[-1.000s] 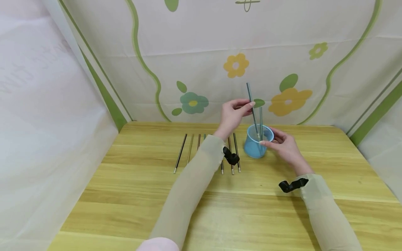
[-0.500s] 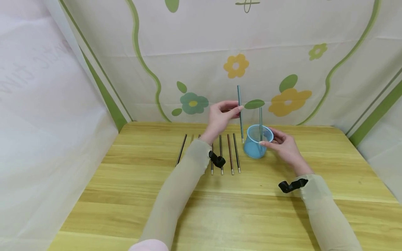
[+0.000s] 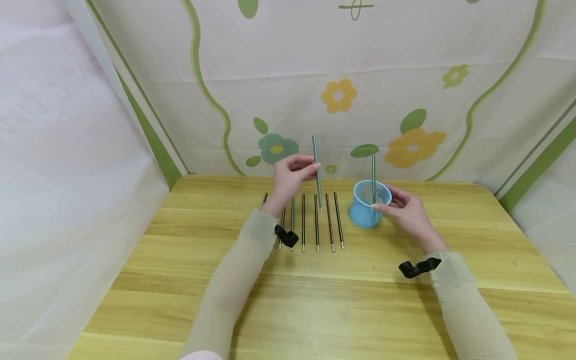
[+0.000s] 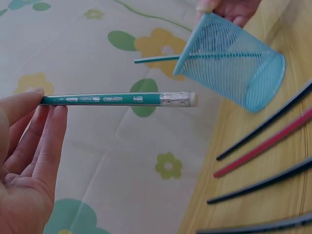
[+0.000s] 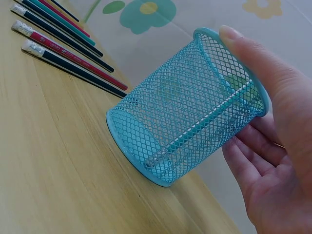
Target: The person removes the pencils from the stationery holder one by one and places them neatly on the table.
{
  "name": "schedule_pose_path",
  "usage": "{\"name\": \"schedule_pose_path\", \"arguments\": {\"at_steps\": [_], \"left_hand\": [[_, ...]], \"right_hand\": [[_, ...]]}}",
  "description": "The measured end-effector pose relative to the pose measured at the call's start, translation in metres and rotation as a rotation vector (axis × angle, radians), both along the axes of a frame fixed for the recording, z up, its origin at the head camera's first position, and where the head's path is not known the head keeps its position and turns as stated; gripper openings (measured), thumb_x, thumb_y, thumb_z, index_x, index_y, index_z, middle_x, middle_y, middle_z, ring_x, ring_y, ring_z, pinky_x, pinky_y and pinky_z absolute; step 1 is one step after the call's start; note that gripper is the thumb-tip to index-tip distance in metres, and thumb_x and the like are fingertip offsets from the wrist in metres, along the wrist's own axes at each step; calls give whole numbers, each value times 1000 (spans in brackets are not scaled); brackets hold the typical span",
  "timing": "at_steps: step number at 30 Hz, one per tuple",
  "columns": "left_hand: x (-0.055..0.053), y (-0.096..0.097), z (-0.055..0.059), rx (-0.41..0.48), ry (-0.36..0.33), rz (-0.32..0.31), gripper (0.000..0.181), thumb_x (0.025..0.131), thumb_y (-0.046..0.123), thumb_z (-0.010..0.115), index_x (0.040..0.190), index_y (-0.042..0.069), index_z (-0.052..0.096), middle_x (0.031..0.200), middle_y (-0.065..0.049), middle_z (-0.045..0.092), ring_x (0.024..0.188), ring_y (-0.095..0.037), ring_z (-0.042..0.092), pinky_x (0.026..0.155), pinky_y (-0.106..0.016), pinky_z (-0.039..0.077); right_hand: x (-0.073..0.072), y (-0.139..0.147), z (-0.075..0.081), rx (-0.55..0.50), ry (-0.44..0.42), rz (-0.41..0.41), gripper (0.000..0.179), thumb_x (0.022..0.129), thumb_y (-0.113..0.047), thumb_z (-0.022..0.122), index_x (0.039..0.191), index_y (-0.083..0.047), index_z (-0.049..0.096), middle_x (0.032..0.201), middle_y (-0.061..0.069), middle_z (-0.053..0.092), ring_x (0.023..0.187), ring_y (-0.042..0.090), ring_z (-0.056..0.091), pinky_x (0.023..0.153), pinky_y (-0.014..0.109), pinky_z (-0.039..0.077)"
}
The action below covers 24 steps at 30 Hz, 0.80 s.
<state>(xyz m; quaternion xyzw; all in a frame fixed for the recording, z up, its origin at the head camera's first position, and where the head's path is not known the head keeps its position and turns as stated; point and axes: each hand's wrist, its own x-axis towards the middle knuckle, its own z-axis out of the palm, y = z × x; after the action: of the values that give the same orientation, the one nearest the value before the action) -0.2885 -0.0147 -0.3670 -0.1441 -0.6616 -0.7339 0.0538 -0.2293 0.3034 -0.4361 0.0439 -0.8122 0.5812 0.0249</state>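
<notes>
My left hand [image 3: 289, 181] pinches a green pencil [image 4: 112, 99] between thumb and fingertips. It hangs nearly upright over the row of pencils, its white eraser [image 4: 194, 99] end down, left of a light blue mesh pencil cup [image 3: 362, 214]. Thumb at the rim and fingers around the far side, my right hand [image 3: 408, 212] grips that cup, which stands on the table. Inside the cup leans another green pencil [image 3: 374, 172], eraser end at the bottom, seen through the mesh in the right wrist view.
Several pencils lie side by side on the wooden table [image 3: 315, 310]: a black pencil [image 3: 339, 220] nearest the cup, then a red pencil [image 3: 330, 220], more black ones and a green pencil [image 3: 293, 212]. My left forearm covers part of the row. Behind hangs a flowered cloth [image 3: 288, 100].
My left hand has moved left and slightly down with the green pencil, from over the cup's opening to above the row. The right hand and the cup have stayed in place.
</notes>
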Motion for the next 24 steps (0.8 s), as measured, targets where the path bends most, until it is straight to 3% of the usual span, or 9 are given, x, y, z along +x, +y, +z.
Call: {"name": "schedule_pose_path", "arguments": {"at_steps": [7,14,24], "left_hand": [[4,-25,-6,-72,-64,-2,25,87,13,84,109,4,74,102,-12,74,87,-27,73,79,-35,62],[8,-55,-12,-82,-63,-13,25,89,10,82,110,0,73,103,-15,73,87,-28,72,79,-38,62],[15,-93,-26,-144,-80,19,28,90,12,81,112,-3,72,103,-17,73,91,-30,73,80,-37,62]], "right_hand": [[0,0,-1,-4,-3,-5,79,89,-31,82,154,-6,44,149,21,49,134,33,50,93,13,49],[-1,0,-2,-8,6,-4,78,89,-30,82,154,-7,45,149,21,50,133,31,51,93,13,49],[-2,1,-2,9,6,-11,79,90,-32,82,154,-6,44,149,20,49,133,31,51,93,13,49]]}}
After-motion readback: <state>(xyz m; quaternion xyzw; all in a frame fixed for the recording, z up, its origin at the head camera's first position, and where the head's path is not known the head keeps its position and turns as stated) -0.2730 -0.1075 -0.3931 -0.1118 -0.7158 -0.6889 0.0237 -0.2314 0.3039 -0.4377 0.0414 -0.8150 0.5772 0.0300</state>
